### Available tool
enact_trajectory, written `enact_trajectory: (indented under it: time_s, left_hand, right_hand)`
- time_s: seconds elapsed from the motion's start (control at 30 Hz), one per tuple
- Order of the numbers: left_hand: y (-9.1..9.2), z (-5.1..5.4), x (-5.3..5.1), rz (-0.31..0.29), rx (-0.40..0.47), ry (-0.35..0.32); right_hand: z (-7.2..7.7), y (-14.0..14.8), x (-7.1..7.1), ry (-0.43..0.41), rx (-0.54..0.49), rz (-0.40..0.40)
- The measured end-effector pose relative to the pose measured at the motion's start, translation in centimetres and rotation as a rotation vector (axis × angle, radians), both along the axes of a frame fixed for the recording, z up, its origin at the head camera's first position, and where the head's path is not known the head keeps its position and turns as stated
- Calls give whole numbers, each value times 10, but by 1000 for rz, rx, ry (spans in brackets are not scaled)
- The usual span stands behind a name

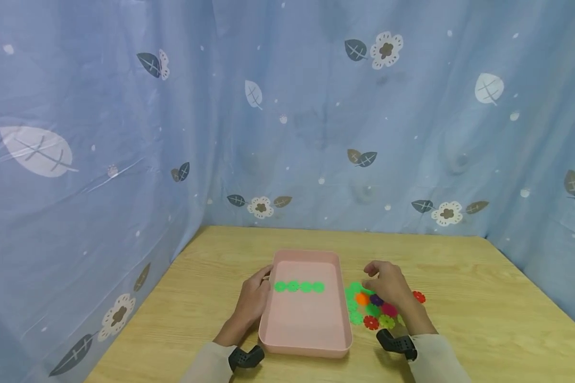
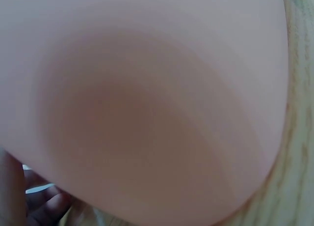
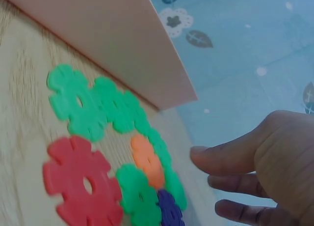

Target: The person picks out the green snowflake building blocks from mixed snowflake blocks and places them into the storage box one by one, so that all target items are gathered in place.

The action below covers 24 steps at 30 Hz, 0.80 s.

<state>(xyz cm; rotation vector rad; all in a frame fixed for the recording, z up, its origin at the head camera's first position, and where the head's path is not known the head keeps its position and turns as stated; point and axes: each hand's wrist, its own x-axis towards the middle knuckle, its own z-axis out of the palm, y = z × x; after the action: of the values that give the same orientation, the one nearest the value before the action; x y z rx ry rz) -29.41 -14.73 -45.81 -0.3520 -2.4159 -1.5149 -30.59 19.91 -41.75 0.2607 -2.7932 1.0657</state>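
Observation:
A pink rectangular tray [image 1: 306, 330] lies on the table. Inside it, a row of several green flower-shaped plastic discs [image 1: 306, 287] runs from the left wall toward the right. My left hand [image 1: 253, 298] holds the tray's left side with its fingers at the rim; in the left wrist view, the tray's wall partly hides the fingers. To the right of the tray, my right hand [image 1: 387, 284] hovers over a loose group of discs. Its thumb and fingers [image 3: 221, 159] are bent and apart, with nothing seen between them. Green, orange [image 3: 147, 159], purple [image 3: 170, 209] and red discs [image 3: 82, 179] lie below.
The discs right of the tray lie close together, some overlapping, including a yellow-green disc [image 1: 387, 321] and a magenta disc [image 1: 389, 309]. One red disc [image 1: 419, 297] lies beyond my right wrist. A blue patterned curtain [image 1: 316, 133] hangs around the wooden table [image 1: 479, 298].

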Motion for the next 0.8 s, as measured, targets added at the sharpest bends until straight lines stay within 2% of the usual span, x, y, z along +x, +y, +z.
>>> enact_trajectory:
  time_s: [0.23,0.4,0.6,0.8]
  left_hand:
    - [0,0,-1,-4,-18,23]
    - [-2,-1,-1,7,-26,20]
    - [-2,-1,1,1,-24,13]
    - [-1,-2,0,-12,-21,32]
  right_hand:
    - [0,4,1,-23,93,-10]
    - [-4,2,-1,-53,124,-30]
    - [-11,3,-1,-54,96,-34]
    - [-12,8,-3,-18,14,-20]
